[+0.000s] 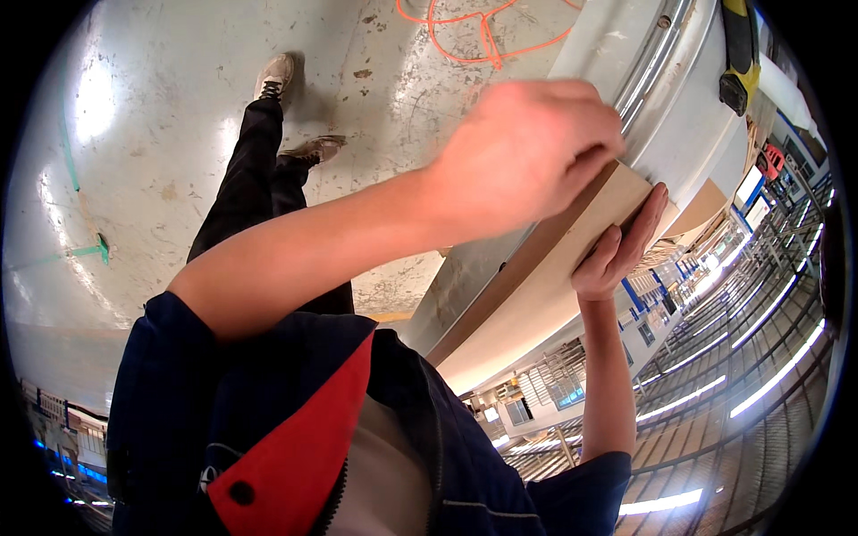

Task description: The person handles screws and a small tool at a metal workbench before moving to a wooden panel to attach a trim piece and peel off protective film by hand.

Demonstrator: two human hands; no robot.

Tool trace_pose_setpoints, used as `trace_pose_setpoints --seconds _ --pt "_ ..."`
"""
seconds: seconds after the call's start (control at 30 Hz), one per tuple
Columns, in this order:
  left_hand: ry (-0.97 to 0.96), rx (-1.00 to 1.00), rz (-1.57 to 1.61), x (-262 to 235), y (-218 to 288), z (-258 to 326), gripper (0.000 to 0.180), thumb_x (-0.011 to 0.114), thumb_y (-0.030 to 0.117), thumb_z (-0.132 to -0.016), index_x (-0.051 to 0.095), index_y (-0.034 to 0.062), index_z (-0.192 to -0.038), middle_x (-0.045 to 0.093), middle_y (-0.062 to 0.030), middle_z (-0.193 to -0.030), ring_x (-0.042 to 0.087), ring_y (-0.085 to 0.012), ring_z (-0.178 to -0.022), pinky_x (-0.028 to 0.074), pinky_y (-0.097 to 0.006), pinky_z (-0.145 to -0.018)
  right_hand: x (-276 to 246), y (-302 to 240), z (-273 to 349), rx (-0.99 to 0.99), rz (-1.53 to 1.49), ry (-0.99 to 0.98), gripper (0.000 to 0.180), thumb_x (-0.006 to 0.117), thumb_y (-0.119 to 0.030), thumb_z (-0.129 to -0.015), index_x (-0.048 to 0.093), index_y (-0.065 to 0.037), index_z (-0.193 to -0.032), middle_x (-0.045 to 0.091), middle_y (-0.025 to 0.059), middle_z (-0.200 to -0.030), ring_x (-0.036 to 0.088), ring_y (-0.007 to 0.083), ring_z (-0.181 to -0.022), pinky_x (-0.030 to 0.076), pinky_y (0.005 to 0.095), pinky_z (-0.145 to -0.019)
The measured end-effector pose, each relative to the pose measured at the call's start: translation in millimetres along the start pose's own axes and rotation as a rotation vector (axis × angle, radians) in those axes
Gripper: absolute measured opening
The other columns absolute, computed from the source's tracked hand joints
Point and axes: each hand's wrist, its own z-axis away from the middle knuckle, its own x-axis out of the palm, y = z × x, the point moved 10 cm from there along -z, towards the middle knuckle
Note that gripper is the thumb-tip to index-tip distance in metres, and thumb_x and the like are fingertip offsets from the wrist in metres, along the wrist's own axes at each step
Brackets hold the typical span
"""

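Observation:
A long pale wooden board (pixel 536 299) with a darker brown edge stretches diagonally from near my chest toward the upper right. My left hand (pixel 536 152), slightly blurred, is closed at the board's far end, its fingertips over the brown edge. Whatever those fingers may hold is hidden. On the board's pale face, close to the same end, my right hand (pixel 623 250) rests with fingers stretched out and thumb apart. Beyond the board's end lies a light grey surface (pixel 693 134) with a shiny metal rail (pixel 655 67) along it.
A yellow-and-black tool (pixel 740 67) lies at the upper right beside a white tube-like thing (pixel 791 98). An orange cable (pixel 487 40) loops over the scuffed grey floor (pixel 375 107). Green tape (pixel 103 248) marks the floor at left. Racks and ceiling lights (pixel 751 371) fill the right side.

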Motion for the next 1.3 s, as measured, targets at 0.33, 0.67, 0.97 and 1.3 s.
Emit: trace_pose_setpoints --seconds 0.33,0.67,0.97,1.3 --pt "-0.422 -0.023 0.112 23.4 19.5 154.7 0.018 0.081 -0.002 -0.080 0.077 0.0067 -0.096 0.066 -0.0086 -0.095 0.071 -0.0272 -0.084 0.058 -0.035 -0.067 -5.4 -0.9 4.6 -0.051 0.003 0.043 0.070 0.043 -0.036 -0.109 0.038 0.012 -0.159 0.044 0.0285 -0.164 0.037 0.0532 -0.153 0.027 0.0574 -0.127" --pt "-0.034 0.095 -0.020 9.9 17.4 75.1 0.008 0.077 0.000 -0.089 0.076 0.0018 -0.097 0.075 -0.0109 -0.090 0.073 -0.0268 -0.082 0.058 -0.034 -0.076 -14.7 -2.0 -11.7 0.425 -0.298 0.356 0.044 0.074 -0.027 -0.099 0.073 -0.004 -0.136 0.069 0.0186 -0.138 0.065 0.0301 -0.128 0.047 0.0390 -0.112" --pt "-0.075 0.152 -0.083 15.2 25.8 115.1 0.011 0.077 -0.003 -0.088 0.076 0.0027 -0.097 0.072 -0.0106 -0.089 0.071 -0.0270 -0.079 0.058 -0.036 -0.072 1.4 -33.8 -43.7 0.083 -0.165 0.327 0.037 0.057 -0.029 -0.110 0.074 -0.011 -0.138 0.072 0.0134 -0.129 0.071 0.0196 -0.108 0.053 0.0309 -0.098" --pt "0.074 0.087 0.036 0.1 14.2 114.2 0.016 0.078 -0.005 -0.085 0.078 0.0033 -0.099 0.071 -0.0101 -0.089 0.072 -0.0274 -0.082 0.058 -0.036 -0.072 3.0 -35.6 -39.0 0.263 -0.151 0.259 0.049 0.057 -0.034 -0.110 0.062 -0.005 -0.149 0.066 0.0161 -0.138 0.065 0.0287 -0.120 0.049 0.0388 -0.105"
